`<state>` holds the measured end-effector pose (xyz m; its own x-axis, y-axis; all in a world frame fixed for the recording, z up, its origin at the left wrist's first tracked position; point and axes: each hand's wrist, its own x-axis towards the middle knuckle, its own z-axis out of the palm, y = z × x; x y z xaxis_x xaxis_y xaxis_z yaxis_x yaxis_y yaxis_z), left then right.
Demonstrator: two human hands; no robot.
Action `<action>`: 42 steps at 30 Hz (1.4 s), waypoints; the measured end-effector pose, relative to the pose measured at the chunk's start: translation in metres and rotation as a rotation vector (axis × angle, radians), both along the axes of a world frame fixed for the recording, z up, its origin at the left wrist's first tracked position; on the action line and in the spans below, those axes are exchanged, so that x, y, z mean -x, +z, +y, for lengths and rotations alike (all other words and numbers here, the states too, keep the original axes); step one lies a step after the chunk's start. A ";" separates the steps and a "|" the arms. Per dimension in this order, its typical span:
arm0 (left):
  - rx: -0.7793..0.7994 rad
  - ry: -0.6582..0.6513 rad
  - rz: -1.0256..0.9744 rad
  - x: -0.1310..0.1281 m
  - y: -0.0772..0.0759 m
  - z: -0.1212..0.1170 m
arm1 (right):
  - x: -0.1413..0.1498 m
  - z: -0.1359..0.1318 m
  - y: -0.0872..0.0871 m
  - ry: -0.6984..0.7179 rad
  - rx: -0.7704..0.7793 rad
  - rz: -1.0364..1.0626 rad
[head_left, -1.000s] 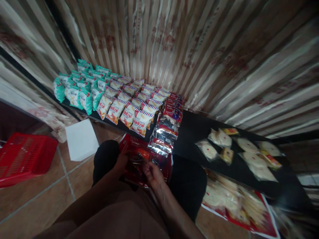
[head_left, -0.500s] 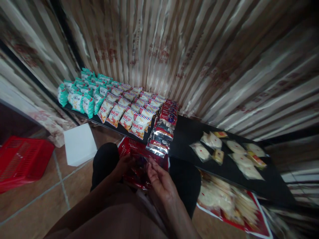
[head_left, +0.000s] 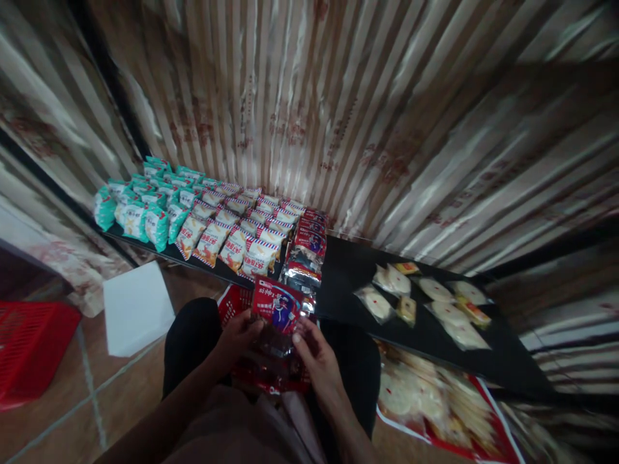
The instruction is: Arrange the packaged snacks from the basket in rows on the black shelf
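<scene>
A red snack packet (head_left: 275,308) with a printed cartoon figure is held up in front of me. My left hand (head_left: 242,335) pinches its left edge, and my right hand (head_left: 312,348) grips its right edge. Below it, between my knees, a red basket (head_left: 229,304) holds more dark red packets (head_left: 265,377), partly hidden by my hands. Just beyond, a row of similar red and silver packets (head_left: 309,241) lies overlapping on the black shelf (head_left: 345,270).
White-and-orange snack bags (head_left: 232,248) and teal bags (head_left: 155,225) fill the shelf's left part. Flat round packaged items (head_left: 438,290) lie on its right, above a red tray (head_left: 483,393) of more. A white box (head_left: 138,309) and another red basket (head_left: 33,348) sit on the tiled floor.
Both hands have come up from the basket with a red packet, now face-up between them. The camera view has shifted, so the shelf appears slightly lower and further left.
</scene>
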<state>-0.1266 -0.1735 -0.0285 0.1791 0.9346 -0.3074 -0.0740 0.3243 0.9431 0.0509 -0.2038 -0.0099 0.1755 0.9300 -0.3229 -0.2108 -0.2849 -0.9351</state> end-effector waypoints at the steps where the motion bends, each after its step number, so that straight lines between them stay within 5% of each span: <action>1: 0.003 -0.007 0.001 -0.003 0.003 0.000 | 0.000 -0.002 -0.002 0.034 0.020 0.002; 12: 0.124 -0.064 0.082 -0.034 -0.020 -0.014 | -0.005 -0.026 -0.017 -0.017 0.042 -0.155; 20: -0.025 -0.164 0.089 -0.051 0.024 0.002 | -0.025 -0.002 -0.005 -0.162 0.001 -0.138; 24: -0.095 -0.166 0.031 -0.062 0.031 0.009 | -0.036 0.020 0.002 -0.229 0.000 -0.095; 33: -0.132 -0.144 -0.032 -0.090 0.024 0.014 | -0.053 0.036 -0.001 -0.344 0.026 0.064; 42: -0.023 -0.163 -0.135 -0.101 0.003 0.007 | -0.066 0.027 -0.014 -0.408 0.016 -0.078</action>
<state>-0.0257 -0.1668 -0.0256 0.3670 0.8963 -0.2489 -0.1485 0.3206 0.9355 0.1169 -0.1769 -0.0236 0.5531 0.7742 -0.3078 -0.2382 -0.2070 -0.9489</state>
